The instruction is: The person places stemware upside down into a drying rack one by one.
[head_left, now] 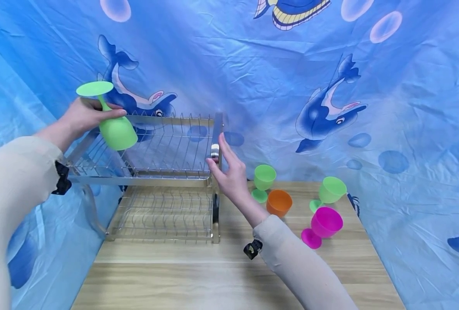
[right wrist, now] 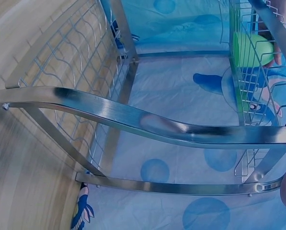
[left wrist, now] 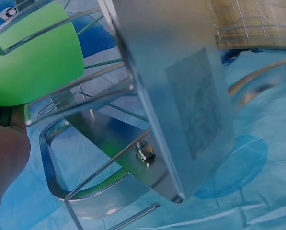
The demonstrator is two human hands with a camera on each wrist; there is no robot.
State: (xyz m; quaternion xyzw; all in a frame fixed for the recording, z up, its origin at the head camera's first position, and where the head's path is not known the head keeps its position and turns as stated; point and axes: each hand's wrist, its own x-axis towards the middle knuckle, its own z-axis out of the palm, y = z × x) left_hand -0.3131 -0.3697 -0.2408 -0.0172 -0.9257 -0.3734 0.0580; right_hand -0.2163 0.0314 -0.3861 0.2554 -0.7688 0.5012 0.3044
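My left hand holds a green plastic goblet upside down over the left part of the upper shelf of a two-tier metal dish rack. Its thumb and fingers close around the stem, with the foot on top and the bowl hanging among the wires. In the left wrist view the green bowl shows behind wire loops. With fingers extended, my right hand rests against the upper right side of the rack's frame. The right wrist view shows the rack's curved side bar and only an edge of that hand.
Right of the rack, on the wooden table, stand a green goblet, an orange goblet, another green goblet and a magenta goblet. A blue sea-print curtain surrounds the table.
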